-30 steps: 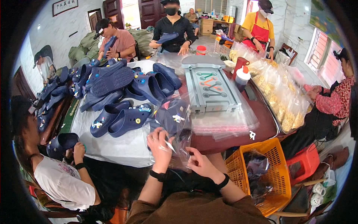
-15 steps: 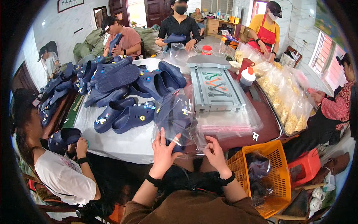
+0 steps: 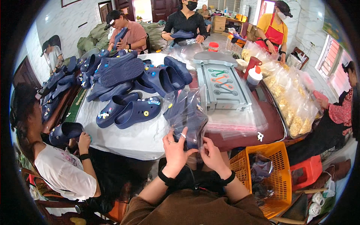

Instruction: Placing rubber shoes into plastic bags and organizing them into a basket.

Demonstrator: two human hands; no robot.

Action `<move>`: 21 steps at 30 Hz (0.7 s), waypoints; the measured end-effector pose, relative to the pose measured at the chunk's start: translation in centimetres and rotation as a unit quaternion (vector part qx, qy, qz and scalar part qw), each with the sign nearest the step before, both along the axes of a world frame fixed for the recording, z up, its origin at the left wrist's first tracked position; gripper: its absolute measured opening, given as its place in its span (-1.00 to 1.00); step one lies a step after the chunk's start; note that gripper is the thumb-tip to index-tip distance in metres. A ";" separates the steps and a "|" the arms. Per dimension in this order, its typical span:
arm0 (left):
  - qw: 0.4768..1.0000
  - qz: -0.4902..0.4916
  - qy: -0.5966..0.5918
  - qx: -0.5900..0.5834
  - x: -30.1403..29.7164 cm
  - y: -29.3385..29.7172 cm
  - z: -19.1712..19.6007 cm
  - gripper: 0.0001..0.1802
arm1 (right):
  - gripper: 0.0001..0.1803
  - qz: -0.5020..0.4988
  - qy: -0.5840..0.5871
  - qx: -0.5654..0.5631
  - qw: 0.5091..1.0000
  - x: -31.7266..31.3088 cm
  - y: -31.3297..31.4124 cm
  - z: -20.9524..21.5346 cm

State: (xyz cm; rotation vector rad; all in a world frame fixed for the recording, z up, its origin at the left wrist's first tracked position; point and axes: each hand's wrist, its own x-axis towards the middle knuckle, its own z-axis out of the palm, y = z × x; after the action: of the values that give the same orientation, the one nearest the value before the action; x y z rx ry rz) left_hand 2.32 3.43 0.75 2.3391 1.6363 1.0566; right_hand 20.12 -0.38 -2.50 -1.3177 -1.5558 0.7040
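Just in front of me, a clear plastic bag (image 3: pixel 202 108) encloses a pair of navy clogs (image 3: pixel 183 116) at the table's edge. My left hand (image 3: pixel 175 153) grips the bag's near left part, its fingers bent over the plastic and its thumb reaching toward the other hand. At the near right corner, my right hand (image 3: pixel 213 156) pinches the bag's edge between thumb and fingers. The two thumbs almost meet. Left of the bag sit two loose navy clogs (image 3: pixel 137 114) with colourful charms. Behind them rises a heap of more clogs (image 3: pixel 120 71).
A stack of flat clear bags (image 3: pixel 236 122) lies under a grey plastic case (image 3: pixel 225 84). To my right stand an orange crate (image 3: pixel 279 161) holding bagged items and a red stool (image 3: pixel 307 172). A tray of filled bags (image 3: pixel 285 101) is farther right. Several people surround the table; one at left holds a clog (image 3: pixel 66 134).
The bagged clogs have shifted slightly right and turned more upright. My left hand has moved right, closer to my right hand, and its spread fingers have drawn in on the bag.
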 end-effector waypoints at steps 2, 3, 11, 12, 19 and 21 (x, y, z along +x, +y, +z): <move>1.000 -0.018 -0.003 -0.001 0.2 -0.2 -0.6 0.11 | -0.46 0.000 0.008 0.005 1.000 0.0 -0.2 0.2; 1.000 -0.022 0.009 -0.009 0.2 -0.4 -0.7 0.11 | -0.44 -0.006 -0.028 -0.027 0.999 0.3 -0.4 0.5; 0.976 -0.203 -0.019 -0.070 -0.2 -1.9 0.6 -0.33 | -0.38 -0.042 -0.128 -0.154 0.979 4.5 -1.1 -0.6; 0.976 -0.204 -0.018 -0.071 -0.7 -2.0 0.7 -0.33 | -0.38 -0.042 -0.127 -0.155 0.979 4.9 -1.4 -0.4; 0.992 -0.053 -0.075 0.087 -3.6 -2.5 2.4 -0.26 | -0.12 -0.152 -0.231 0.022 0.961 4.4 -1.9 3.0; 0.997 -0.063 -0.045 -0.010 -3.4 -1.9 1.9 0.09 | -0.19 -0.122 -0.220 0.109 0.962 3.8 -1.7 4.2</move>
State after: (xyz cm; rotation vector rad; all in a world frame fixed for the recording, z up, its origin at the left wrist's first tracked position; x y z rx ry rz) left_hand -1.09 1.50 2.66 2.3129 1.4407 1.0973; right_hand 23.94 -2.03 1.74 -1.5305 -1.7160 0.0778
